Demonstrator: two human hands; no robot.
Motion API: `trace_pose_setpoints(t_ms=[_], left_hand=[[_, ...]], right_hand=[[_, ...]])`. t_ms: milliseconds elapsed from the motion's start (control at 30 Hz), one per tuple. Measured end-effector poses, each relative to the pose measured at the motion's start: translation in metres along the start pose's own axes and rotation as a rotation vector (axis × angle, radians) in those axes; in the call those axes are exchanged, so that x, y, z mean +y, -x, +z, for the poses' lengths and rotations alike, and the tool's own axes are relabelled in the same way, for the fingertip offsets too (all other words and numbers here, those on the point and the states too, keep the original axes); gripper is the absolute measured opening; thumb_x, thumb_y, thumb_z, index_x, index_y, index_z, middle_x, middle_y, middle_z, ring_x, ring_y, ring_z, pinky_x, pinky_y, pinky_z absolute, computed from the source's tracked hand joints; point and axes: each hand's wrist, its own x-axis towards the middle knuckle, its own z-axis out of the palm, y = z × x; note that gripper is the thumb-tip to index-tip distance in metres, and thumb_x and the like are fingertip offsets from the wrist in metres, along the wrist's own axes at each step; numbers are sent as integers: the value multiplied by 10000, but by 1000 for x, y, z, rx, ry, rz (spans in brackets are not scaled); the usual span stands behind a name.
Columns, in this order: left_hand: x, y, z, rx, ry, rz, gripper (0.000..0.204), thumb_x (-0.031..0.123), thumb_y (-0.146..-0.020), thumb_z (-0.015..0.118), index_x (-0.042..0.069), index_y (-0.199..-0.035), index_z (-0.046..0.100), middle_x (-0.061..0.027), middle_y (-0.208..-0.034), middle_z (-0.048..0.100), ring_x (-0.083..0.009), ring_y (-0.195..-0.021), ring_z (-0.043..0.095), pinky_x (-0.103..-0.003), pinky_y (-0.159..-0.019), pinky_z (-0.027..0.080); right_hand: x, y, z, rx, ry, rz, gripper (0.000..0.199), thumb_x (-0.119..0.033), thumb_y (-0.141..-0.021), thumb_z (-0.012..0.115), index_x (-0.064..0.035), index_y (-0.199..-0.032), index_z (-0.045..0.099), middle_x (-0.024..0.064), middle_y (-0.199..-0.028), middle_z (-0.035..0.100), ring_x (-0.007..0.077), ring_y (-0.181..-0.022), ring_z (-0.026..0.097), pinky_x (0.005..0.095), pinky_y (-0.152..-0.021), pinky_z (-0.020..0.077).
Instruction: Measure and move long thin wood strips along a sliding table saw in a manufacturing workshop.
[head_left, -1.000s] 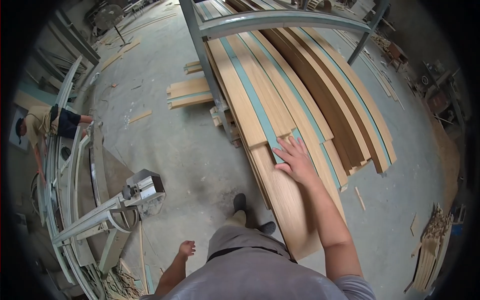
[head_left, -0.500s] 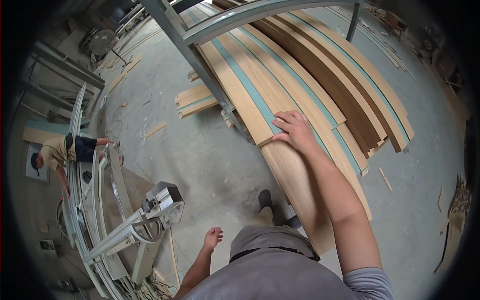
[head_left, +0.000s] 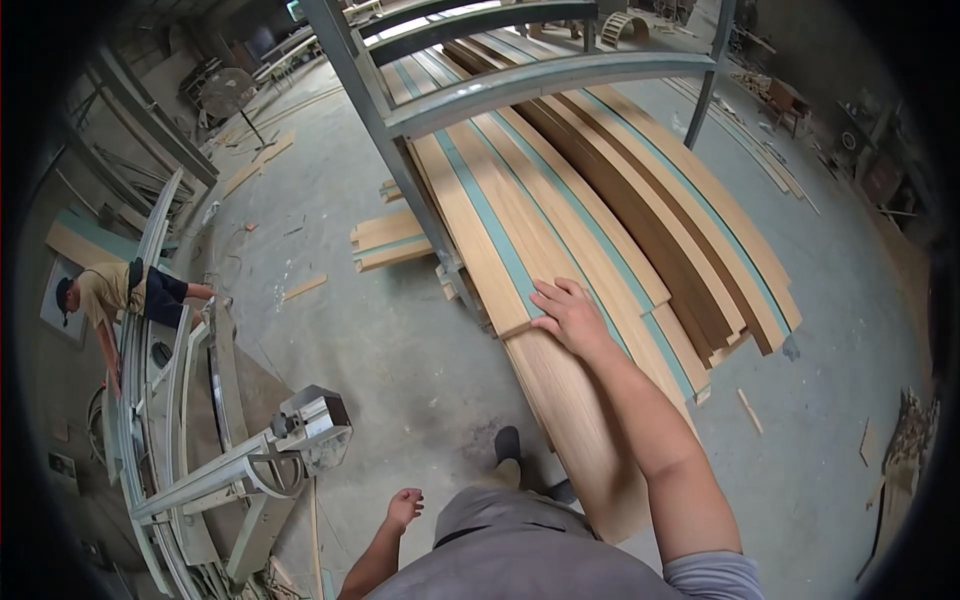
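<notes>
Well left of the steel rack [head_left: 362, 92], a co-worker [head_left: 106, 292] leans over a long metal machine [head_left: 215, 478]. Front-left of the rack hangs the left hand [head_left: 404, 509] — empty, its fingers loosely open. Pale boards [head_left: 462, 235], banded with green, project from the rack's near side; upon them rests the right hand [head_left: 574, 322], fingers slightly bent — whether gripping cannot be told. At the rack's right half, brown boards [head_left: 655, 245] project likewise.
</notes>
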Motion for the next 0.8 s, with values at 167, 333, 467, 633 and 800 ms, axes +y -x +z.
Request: trace_pose_setpoints(t_ms=[167, 333, 467, 633, 800], left_hand=[[2, 10, 8, 3, 0, -1, 264, 294, -930, 559, 81, -1082, 586, -52, -991, 631, -191, -829, 611, -343, -713, 506], [-12, 17, 6, 27, 10, -43, 255, 289, -933, 552, 85, -1083, 584, -50, -993, 631, -192, -830, 611, -345, -708, 507], [-24, 18, 5, 22, -17, -73, 253, 286, -931, 548, 88, -1084, 583, -46, -992, 630, -191, -832, 611, -342, -702, 506], [-11, 17, 16, -12, -59, -32, 237, 284, -924, 555, 99, -1067, 593, -37, -977, 630, -184, -813, 610, -335, -693, 502], [20, 15, 36, -51, -147, 57, 217, 262, -914, 560, 103, -1055, 605, -29, -959, 627, -172, -793, 608, -334, -684, 497]], right_hand=[[13, -2, -8, 3, -14, -22, 450, -327, -757, 717, -97, -1140, 664, 27, -1281, 589, 317, -1146, 509, 409, -964, 427], [19, 2, -3, 21, -5, -20, 439, -367, -768, 694, -135, -1139, 672, -11, -1292, 582, 272, -1178, 493, 403, -969, 405], [15, 4, -2, -21, -78, 43, 469, -369, -770, 698, -152, -1183, 647, -1, -1340, 542, 285, -1236, 455, 419, -1017, 379], [-7, 33, -8, -32, -5, 170, 665, -328, -777, 714, -188, -1376, 463, 49, -1499, 332, 340, -1348, 329, 450, -1101, 293], [-28, 142, -12, -35, -59, 415, 565, -294, -832, 663, -114, -1339, 491, 127, -1468, 360, 356, -1312, 375, 444, -1115, 278]])
